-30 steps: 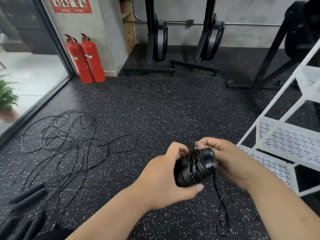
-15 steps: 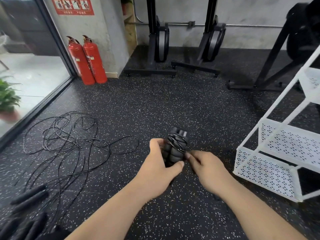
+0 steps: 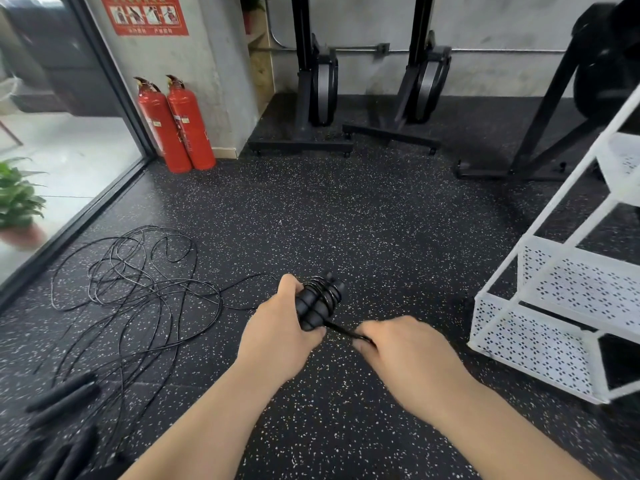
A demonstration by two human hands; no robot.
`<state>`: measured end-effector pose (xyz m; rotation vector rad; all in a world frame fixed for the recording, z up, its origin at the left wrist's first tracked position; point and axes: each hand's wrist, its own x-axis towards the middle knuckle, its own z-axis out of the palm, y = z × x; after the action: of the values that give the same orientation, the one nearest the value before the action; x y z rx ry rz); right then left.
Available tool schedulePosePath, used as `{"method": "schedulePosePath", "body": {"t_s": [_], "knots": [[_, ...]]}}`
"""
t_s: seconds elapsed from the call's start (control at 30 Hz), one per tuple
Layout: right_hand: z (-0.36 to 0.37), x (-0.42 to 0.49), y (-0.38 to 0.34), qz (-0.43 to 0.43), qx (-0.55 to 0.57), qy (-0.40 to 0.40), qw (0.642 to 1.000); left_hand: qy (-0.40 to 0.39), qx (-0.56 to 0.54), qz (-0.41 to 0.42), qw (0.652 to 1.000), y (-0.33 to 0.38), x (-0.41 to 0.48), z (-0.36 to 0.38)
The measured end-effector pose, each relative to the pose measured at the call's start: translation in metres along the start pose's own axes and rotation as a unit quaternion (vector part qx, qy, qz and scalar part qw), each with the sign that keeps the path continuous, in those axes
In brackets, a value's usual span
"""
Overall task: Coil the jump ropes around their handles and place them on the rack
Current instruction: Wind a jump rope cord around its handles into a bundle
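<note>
L grip [image 3: 277, 332] round handles [image 3: 317, 301]; R grip [image 3: 408, 353]: cord [image 3: 341, 329]

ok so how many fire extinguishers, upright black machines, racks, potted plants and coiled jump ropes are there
fire extinguishers: 2
upright black machines: 2
white rack: 1
potted plant: 1
coiled jump rope, held in both hands: 1
total: 7
The loose ropes on the floor are too tangled to count.

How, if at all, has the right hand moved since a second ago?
Yes. The right hand has drawn back toward the person, away from the white perforated metal rack, pinching the thin black cord leading off the black cord-wrapped handles.
</note>
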<state>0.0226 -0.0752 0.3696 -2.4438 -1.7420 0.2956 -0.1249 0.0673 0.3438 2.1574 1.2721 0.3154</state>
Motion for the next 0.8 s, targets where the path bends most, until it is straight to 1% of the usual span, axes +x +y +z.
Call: {"method": "schedulePosePath", "body": {"t_s": [0.07, 0.17, 0.33, 0.43, 0.5, 0.57, 0.63, 0.7, 0.8], "knots": [[-0.006, 0.001, 0.003, -0.005, -0.007, 0.027, 1.0, -0.001, 0.032, 0.009, 0.999, 0.0, -0.001, 0.001], [-0.012, 0.001, 0.004, -0.027, -0.014, 0.046, 0.998, 0.008, 0.08, 0.032, 0.996, 0.001, -0.003, 0.007], [-0.013, 0.002, 0.005, -0.043, 0.005, 0.092, 0.995, 0.001, 0.154, 0.071, 0.985, 0.005, -0.004, 0.008], [-0.019, 0.004, 0.01, -0.027, 0.01, 0.106, 0.994, -0.047, 0.187, 0.131, 0.972, 0.009, -0.009, 0.011], [-0.023, 0.006, 0.018, 0.001, 0.026, 0.103, 0.994, -0.088, 0.187, 0.182, 0.961, 0.013, -0.014, 0.014], [-0.026, 0.008, 0.028, 0.034, 0.062, 0.089, 0.994, -0.112, 0.179, 0.233, 0.949, 0.016, -0.018, 0.015], [-0.031, 0.01, 0.038, 0.056, 0.117, 0.071, 0.989, -0.12, 0.169, 0.271, 0.94, 0.02, -0.022, 0.012], [-0.036, 0.011, 0.044, 0.064, 0.183, 0.045, 0.98, -0.136, 0.153, 0.285, 0.937, 0.021, -0.024, 0.008], [-0.039, 0.011, 0.051, 0.055, 0.285, 0.0, 0.957, -0.171, 0.099, 0.279, 0.94, 0.026, -0.03, 0.004]]}}
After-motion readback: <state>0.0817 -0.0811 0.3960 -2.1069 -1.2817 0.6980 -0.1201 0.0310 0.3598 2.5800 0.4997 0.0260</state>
